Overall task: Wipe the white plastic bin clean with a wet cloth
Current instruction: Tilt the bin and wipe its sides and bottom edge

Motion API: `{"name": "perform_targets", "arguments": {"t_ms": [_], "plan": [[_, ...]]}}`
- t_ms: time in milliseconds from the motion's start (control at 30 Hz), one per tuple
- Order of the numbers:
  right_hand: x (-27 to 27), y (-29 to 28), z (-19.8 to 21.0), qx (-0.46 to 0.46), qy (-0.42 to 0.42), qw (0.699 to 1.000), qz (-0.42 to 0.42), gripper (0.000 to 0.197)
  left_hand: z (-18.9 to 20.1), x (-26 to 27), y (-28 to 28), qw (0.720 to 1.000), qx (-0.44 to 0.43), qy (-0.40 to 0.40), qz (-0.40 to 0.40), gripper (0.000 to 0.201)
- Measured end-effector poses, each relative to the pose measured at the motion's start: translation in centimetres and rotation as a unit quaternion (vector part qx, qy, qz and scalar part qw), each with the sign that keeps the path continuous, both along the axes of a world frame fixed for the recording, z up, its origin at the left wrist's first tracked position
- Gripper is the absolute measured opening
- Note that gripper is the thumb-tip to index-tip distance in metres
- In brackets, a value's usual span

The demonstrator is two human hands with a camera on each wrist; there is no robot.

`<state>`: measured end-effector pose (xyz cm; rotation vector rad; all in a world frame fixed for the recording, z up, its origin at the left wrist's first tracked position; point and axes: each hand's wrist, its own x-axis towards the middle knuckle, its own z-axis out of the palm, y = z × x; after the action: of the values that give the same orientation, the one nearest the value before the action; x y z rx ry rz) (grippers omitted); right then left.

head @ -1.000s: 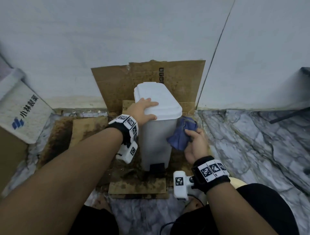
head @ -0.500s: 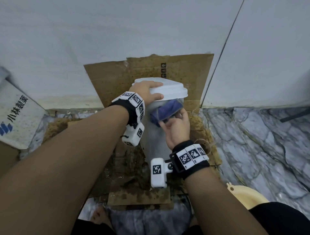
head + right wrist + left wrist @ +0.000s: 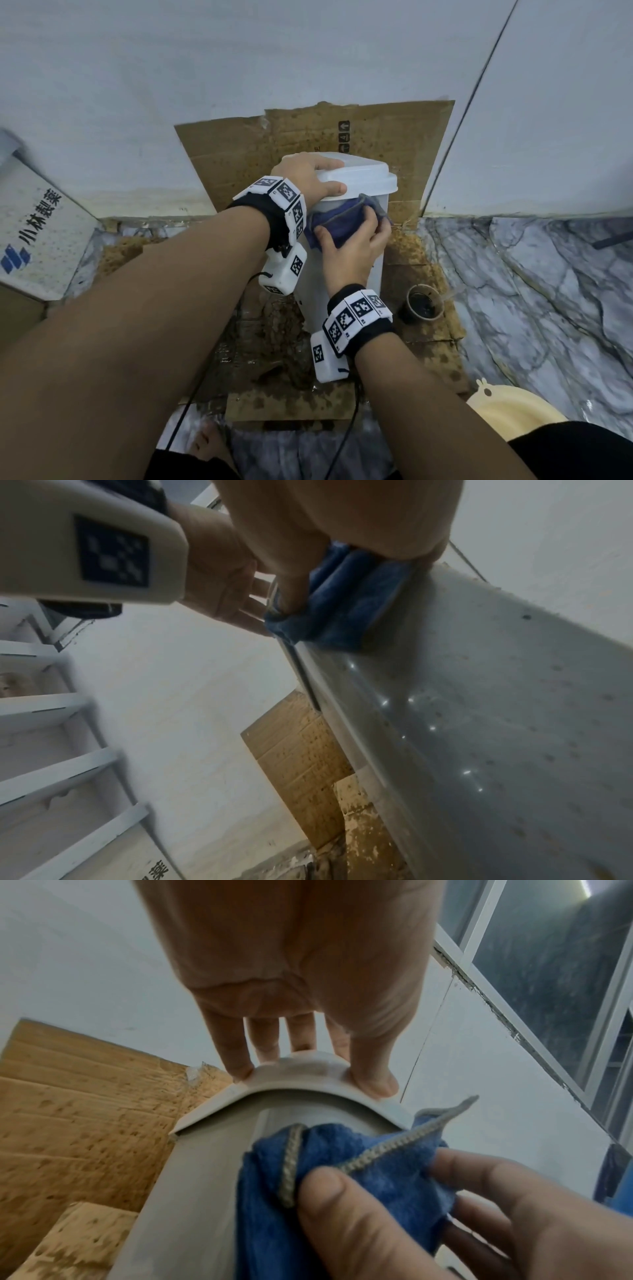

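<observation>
The white plastic bin (image 3: pixel 376 270) stands on stained cardboard against the wall, its lid (image 3: pixel 370 174) closed. My left hand (image 3: pixel 308 178) rests on the lid's near left corner, fingers straight across the top and thumb along the front rim. In the left wrist view the left hand (image 3: pixel 301 988) spans that lid corner (image 3: pixel 291 1074). My right hand (image 3: pixel 352 246) grips a bunched blue cloth (image 3: pixel 339 222) and presses it on the bin's front wall just under the lid. The cloth (image 3: pixel 352 607) lies flat on the speckled bin wall (image 3: pixel 479 723), with water drops below it.
Stained cardboard leans on the wall (image 3: pixel 274 147) and covers the floor (image 3: pixel 291 401). A small cup of dark liquid (image 3: pixel 424 303) stands right of the bin. A cream basin (image 3: pixel 513 411) sits near my right knee. A printed box (image 3: pixel 37 233) is at the left.
My right hand has carried the cloth from the bin's right side round to its front, up under the lid. My left hand has stayed on the lid.
</observation>
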<state>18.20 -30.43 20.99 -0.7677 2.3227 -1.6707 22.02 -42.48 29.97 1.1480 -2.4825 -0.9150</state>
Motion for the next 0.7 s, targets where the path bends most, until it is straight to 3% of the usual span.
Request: {"name": "perform_targets", "arguments": {"t_ms": [333,700], "plan": [[0.2,-2.6,-0.6,-0.086,-0.06,0.995,0.002,0.087,-0.1,-0.2,-0.2,1.0,-0.008,0.005,0.012,0.044],[1.6,-1.8,-4.0,-0.014,-0.037,0.999,0.005,0.095,0.1,-0.2,-1.0,1.0,-0.006,0.004,0.021,0.047]]}}
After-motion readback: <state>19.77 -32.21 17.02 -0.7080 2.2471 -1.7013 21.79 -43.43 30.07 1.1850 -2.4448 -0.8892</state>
